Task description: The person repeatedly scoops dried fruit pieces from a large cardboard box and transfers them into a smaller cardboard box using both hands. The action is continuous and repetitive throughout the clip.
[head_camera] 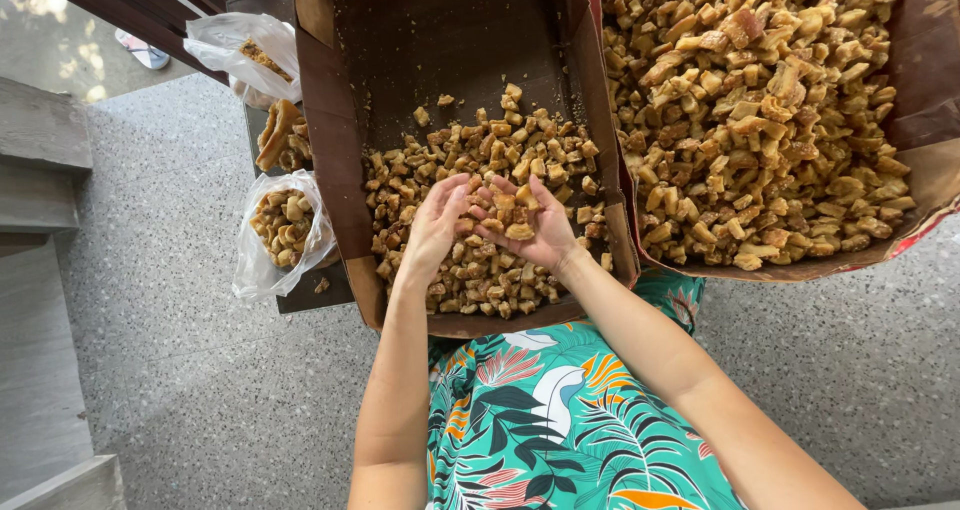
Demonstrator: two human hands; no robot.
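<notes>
Right hand (530, 232) cups fried pieces (508, 213) in an open-palmed grip; left hand (436, 228) touches them, fingers loose.

This looks like a small home food business or street-side packing spot, set on a porch or walkway and not in a kitchen. Two big cardboard boxes, one half full (340, 170) and one heaped (925, 90), hold fried golden snack pieces (760, 110) in bulk, and clear plastic bags (282, 230) of the same snack sit on a low dark table (310, 292). The ground is speckled grey terrazzo (180, 370) with a stone step (40, 130) alongside, and a sandal (140, 50) lies outside on sunlit paving.
</notes>
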